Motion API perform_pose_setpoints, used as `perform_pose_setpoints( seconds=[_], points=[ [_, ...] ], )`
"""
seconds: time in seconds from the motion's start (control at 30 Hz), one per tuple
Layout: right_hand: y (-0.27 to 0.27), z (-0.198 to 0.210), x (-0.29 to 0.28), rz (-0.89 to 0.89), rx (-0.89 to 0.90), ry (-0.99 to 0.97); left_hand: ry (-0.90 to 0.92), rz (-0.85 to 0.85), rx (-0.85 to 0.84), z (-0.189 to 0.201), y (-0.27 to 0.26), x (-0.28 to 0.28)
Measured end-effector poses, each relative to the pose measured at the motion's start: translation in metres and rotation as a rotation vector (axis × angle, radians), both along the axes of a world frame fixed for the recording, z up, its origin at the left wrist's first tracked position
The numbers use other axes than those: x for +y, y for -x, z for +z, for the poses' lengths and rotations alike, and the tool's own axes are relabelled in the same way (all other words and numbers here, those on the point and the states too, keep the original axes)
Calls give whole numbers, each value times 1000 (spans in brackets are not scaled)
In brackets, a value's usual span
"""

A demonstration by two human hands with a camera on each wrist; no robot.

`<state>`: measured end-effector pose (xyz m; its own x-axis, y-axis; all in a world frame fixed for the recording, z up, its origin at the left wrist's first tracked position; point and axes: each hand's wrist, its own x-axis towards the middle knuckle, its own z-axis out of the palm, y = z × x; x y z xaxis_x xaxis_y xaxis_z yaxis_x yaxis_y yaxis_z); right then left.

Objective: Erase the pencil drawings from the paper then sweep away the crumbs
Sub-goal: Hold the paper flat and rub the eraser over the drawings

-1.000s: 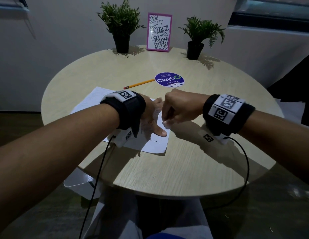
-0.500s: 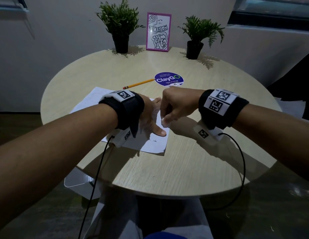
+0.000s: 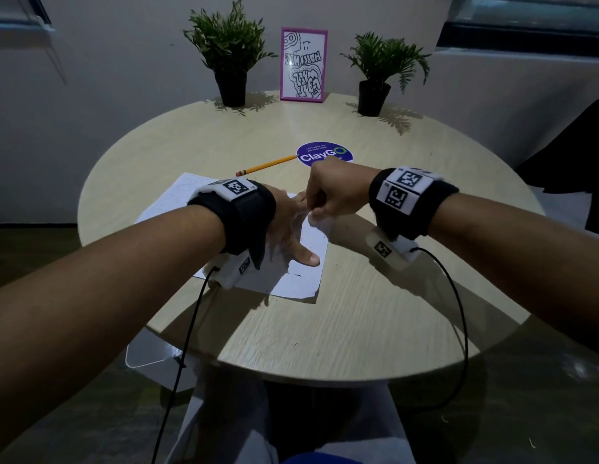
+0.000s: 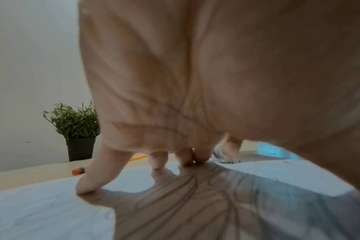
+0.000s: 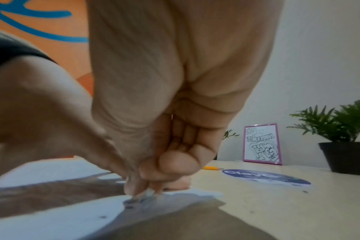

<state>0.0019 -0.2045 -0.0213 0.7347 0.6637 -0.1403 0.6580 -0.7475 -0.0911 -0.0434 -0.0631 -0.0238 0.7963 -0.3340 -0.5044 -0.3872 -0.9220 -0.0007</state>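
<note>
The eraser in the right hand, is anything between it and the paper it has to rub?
Nothing visible. The right hand pinches the eraser with its tip down on the paper. The left hand presses on the paper right beside it, not under it. The pencil lies off the paper.

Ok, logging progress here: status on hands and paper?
Left hand flat, pinning paper. Right hand pinching eraser, rubbing sheet's far right edge. Pencil lines remain; pencil lies clear.

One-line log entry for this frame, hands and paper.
left hand: flat, pressing paper | right hand: pinching eraser, on paper | crumbs unswept
</note>
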Motion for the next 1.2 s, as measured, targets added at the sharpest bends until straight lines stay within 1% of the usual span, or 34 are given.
perform_pose_setpoints(
  seconds=[0.1,0.17,0.2,0.27,0.33,0.5,0.57,0.63,0.77,0.83,0.9,0.97,1.07,1.2],
  points=[
    [-7,-9,-2,-62,-74,-63,-30,-9,-12,1,0,-1],
    [-2,-10,-7,-43,-60,-76,-48,-6,-12,1,-1,0],
    [3,-8,-11,-25,-13,-72,-53,-10,-12,-1,-3,0],
    [14,0,-16,3,136,-27,-55,-3,3,-3,-7,1],
    [16,5,-16,32,182,18,-57,1,18,-6,-11,1],
    [-2,-1,-2,-34,-6,-11,-61,-10,-11,1,-2,-2],
    [-6,-3,-2,-62,-45,-43,-71,-17,-19,1,-1,-3],
    [-4,-4,-8,-51,-16,-67,-84,-11,-17,-1,-4,-2],
    [9,3,-16,-11,173,-13,-79,5,-1,-5,-8,0],
    [5,3,-13,2,128,-15,-81,-2,-6,-3,-6,0],
    [-3,-2,-9,-23,19,-88,-84,-8,-21,0,-3,-1],
    [-5,-6,-5,-57,-24,-123,-67,-12,-34,4,3,-2],
    [2,-8,-5,-22,-8,-101,-48,-2,-23,5,4,-3],
    [13,1,-9,40,120,15,-68,-4,15,-1,-3,-2]
  ],
)
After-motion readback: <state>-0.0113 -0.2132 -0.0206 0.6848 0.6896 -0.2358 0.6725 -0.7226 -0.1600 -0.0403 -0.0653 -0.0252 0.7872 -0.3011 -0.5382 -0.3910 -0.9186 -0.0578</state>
